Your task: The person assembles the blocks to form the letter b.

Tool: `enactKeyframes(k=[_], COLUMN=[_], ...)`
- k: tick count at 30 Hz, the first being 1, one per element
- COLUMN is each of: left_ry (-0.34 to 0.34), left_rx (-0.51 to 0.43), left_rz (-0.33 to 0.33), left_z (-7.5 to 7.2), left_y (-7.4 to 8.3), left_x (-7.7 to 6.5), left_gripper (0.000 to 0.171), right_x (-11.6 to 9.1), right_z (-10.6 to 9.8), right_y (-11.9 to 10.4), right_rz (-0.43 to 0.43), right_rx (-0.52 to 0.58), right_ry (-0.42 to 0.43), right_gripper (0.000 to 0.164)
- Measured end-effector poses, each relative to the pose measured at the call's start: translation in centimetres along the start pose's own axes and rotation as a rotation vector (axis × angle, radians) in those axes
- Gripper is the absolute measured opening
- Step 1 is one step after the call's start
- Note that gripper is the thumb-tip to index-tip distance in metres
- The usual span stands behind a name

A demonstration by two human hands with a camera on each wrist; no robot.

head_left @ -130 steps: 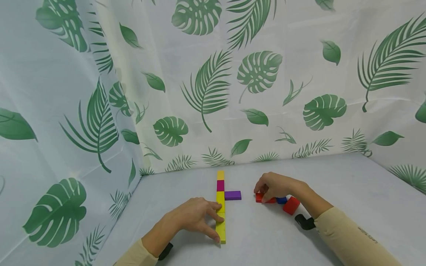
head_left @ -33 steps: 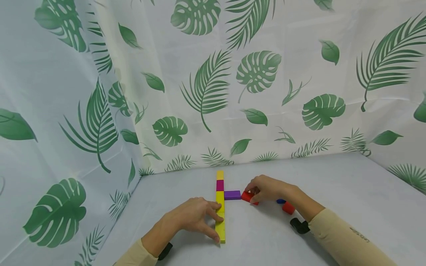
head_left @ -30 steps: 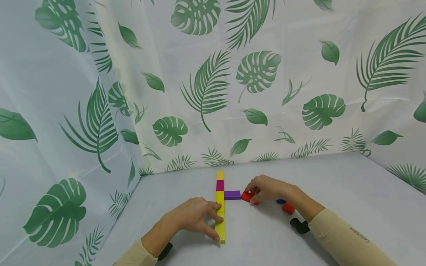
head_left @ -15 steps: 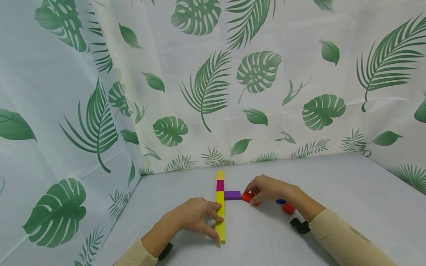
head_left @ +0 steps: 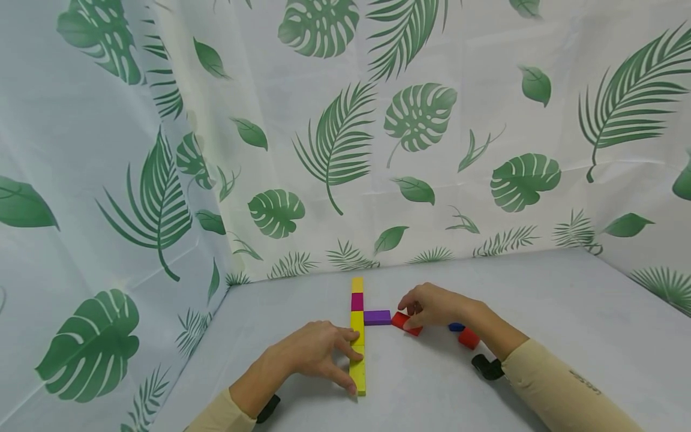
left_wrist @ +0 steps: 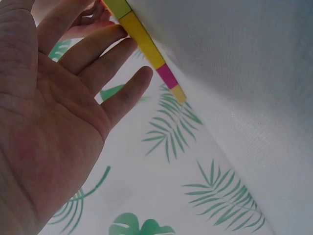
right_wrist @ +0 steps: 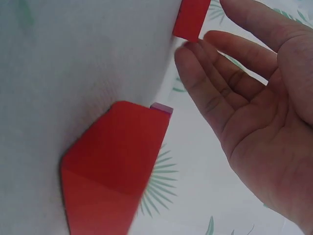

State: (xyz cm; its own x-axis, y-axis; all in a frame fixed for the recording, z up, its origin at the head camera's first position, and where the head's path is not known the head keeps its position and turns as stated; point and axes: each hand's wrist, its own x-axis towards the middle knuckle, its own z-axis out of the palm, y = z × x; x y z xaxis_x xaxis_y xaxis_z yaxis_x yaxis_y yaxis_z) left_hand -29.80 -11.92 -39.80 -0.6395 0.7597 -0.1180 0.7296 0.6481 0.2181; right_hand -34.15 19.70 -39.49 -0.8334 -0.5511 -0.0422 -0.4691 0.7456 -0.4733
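A line of yellow blocks (head_left: 357, 372) with one magenta block (head_left: 357, 302) runs away from me across the table. A purple block (head_left: 377, 317) juts right from it. My left hand (head_left: 318, 349) rests its spread fingertips on the two near yellow blocks, thumb at the near end. Beside the purple block's right end lies a red block (head_left: 399, 318), set at an angle, its corner close to that end. My right hand (head_left: 434, 304) is over it, thumb at its near side, the other fingertips lifted off. In the right wrist view that red block (right_wrist: 191, 19) shows between thumb and fingers, not pinched.
Right of the right hand lie a blue block (head_left: 456, 327) and another red block (head_left: 469, 338), partly behind the forearm. Black wrist-worn pieces (head_left: 487, 366) sit under the forearms. A leaf-patterned curtain (head_left: 421, 120) closes off the table's far side and left side.
My right hand slid a red block leftward to the purple block's end. Within the last half second its fingers have loosened from that block. The left hand has stayed put.
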Motion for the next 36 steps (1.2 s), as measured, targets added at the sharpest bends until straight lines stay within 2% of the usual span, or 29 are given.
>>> enactKeyframes(k=[8, 18, 29, 36], left_ry=[0.000, -0.002, 0.004, 0.004], left_rx=[-0.002, 0.000, -0.010, -0.010], left_rz=[-0.005, -0.005, 0.001, 0.001], left_z=[0.0, 0.0, 0.0, -0.1], left_y=[-0.1, 0.0, 0.0, 0.1], left_x=[0.1, 0.1, 0.0, -0.1], left_gripper=[0.056, 0.057, 0.056, 0.056], right_x=[-0.2, -0.4, -1.1, -1.4], right_z=[-0.7, -1.1, -2.3, -2.6], right_y=[0.2, 0.7, 1.2, 1.8], right_rz=[-0.021, -0.042, -0.007, -0.031], right_rx=[0.036, 0.000, 0.025, 0.005], right_ry=[0.082, 0.140, 0.179, 0.205], right_gripper=[0.041, 0.052, 0.050, 0.052])
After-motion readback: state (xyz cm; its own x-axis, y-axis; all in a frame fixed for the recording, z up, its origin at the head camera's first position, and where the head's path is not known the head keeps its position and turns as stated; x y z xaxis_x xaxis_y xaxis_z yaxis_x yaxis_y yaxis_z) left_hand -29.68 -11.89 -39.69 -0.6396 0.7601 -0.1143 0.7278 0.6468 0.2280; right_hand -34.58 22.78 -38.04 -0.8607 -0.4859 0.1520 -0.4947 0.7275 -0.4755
